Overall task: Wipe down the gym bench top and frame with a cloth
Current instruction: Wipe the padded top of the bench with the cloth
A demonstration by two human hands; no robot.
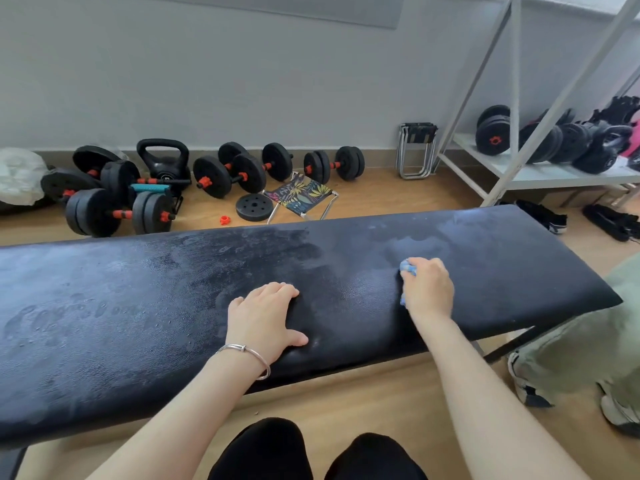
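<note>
Your right hand [427, 287] curls around a bunched blue cloth [408, 268], pressing it onto the black bench top [138, 289] with the arm stretched forward. To its left, your left hand [265, 315] rests flat, fingers relaxed, on the same padding.

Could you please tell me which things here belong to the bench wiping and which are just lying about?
For the job: bench top, blue cloth, right hand gripping it, left hand resting on the bench.
Lying about: dumbbells, kettlebell, loose plate, patterned stool.
</note>
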